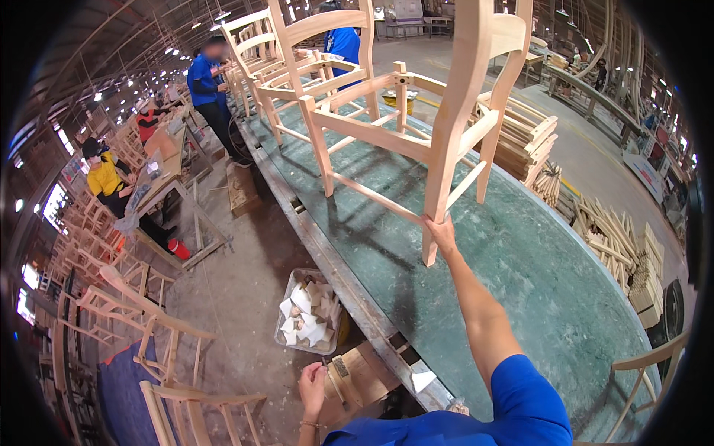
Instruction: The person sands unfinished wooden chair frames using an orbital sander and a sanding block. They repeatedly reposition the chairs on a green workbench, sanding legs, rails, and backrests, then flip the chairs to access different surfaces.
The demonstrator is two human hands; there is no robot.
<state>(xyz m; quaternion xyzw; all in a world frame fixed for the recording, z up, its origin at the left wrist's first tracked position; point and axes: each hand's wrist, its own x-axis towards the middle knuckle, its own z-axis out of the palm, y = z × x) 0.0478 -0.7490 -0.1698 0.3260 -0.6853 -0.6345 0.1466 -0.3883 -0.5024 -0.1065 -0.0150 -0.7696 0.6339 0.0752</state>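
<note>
The right hand (442, 236) gripped the chair frame (446, 149) rising above its fingers, seemingly steadying; shifting would need firmness. Whether the curled left hand (312, 388) held anything, I couldn't tell.

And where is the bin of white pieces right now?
In the head view, the bin sits left of the green table, just beyond the left hand.

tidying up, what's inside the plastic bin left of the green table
White and tan irregular pieces lie in the bin; whatever lies beneath the top layer is covered.
</note>
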